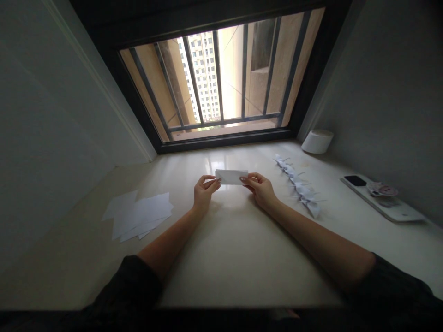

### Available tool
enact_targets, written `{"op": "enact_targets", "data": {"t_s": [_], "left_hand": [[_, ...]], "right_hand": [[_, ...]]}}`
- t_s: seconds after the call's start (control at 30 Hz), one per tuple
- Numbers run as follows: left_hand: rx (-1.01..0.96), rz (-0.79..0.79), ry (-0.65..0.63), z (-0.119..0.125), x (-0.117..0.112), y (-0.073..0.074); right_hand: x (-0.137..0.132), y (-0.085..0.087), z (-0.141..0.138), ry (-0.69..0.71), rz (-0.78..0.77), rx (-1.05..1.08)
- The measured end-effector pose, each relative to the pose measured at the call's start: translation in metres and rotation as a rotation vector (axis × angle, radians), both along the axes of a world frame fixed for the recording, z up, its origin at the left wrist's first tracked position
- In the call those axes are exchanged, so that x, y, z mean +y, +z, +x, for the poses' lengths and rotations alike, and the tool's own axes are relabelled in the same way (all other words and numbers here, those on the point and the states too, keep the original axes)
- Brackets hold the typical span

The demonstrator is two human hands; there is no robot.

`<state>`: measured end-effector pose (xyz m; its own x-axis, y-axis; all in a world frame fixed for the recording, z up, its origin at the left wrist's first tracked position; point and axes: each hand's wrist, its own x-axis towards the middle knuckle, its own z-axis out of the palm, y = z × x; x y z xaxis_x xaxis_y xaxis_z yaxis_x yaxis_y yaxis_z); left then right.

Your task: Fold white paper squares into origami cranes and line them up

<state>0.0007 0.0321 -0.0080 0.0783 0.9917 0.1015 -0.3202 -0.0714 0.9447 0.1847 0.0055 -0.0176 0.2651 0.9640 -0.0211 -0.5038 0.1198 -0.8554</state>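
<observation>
A small white folded-looking paper rectangle (231,177) is held up just above the pale tabletop, its long side running left to right. My left hand (204,190) pinches its left end between thumb and fingers. At the right end, my right hand (260,186) grips it the same way. Off to the left lies a loose stack of white paper sheets (141,214), overlapping at different angles. To the right of my right hand, several small folded white paper pieces (297,184) with thin points sit in a slanting row.
A phone (384,198) with a round sticker-like grip lies at the right by the wall. Behind it, a white cylindrical object (317,141) stands in the far right corner. A dark-framed window (221,92) with bars closes off the back of the pale table (242,258).
</observation>
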Motion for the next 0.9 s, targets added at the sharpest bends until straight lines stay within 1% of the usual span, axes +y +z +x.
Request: {"op": "enact_targets", "data": {"t_s": [0.33, 0.63, 0.9], "left_hand": [[0.017, -0.037, 0.035, 0.0011, -0.0021, 0.0048], [0.013, -0.054, 0.062, 0.0029, -0.0001, 0.0008], [0.005, -0.072, 0.071, 0.0034, -0.0009, 0.0016]], "right_hand": [[0.0007, -0.0018, -0.0011, -0.039, 0.007, 0.034], [0.0007, -0.0035, -0.0023, -0.045, -0.006, 0.002], [0.0014, -0.005, -0.004, -0.076, 0.0, -0.008]]}}
